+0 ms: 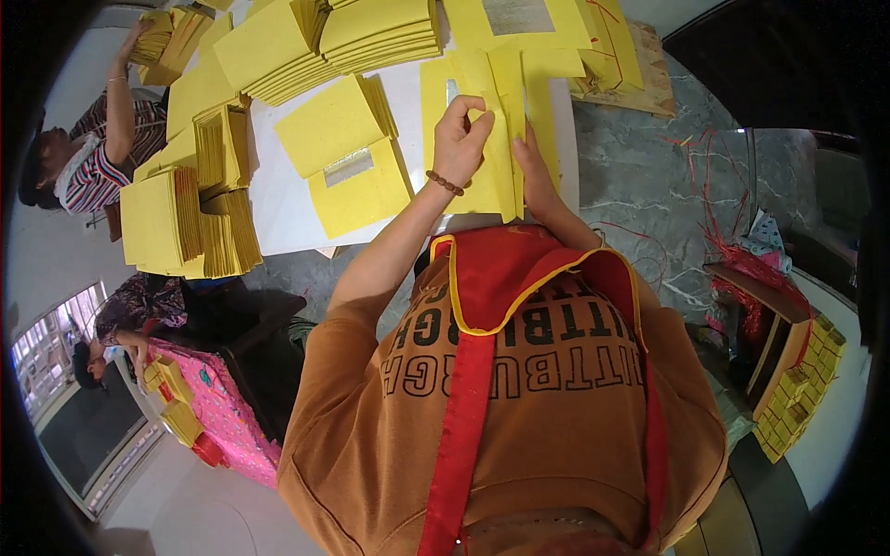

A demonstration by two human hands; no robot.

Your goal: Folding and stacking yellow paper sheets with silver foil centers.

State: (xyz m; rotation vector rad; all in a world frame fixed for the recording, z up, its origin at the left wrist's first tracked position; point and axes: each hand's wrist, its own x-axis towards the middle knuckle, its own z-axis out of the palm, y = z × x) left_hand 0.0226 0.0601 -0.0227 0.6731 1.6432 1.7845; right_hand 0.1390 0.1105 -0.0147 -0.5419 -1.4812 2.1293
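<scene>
A folded yellow paper sheet point(502, 139) lies in front of me at the table's right part, its flap standing partly up. My left hand point(462, 139), a beaded bracelet at its wrist, is curled closed over the sheet's left side. Whatever its fingers hold, if anything, is hidden. Just beyond it shows a small silvery patch point(451, 90); I cannot tell whether it is a tool or part of the paper. My right hand point(538, 176) rests upright along the sheet's right edge, fingers stretched out. More yellow paper point(549, 130) lies beneath.
Left of my hands is a folded yellow piece point(343, 157) with a silver strip. Stacks of folded yellow paper point(278, 51) line the white table's point(278, 218) far and left sides. One person point(102, 148) handles paper at far left; another sits by a pink-covered table point(218, 398).
</scene>
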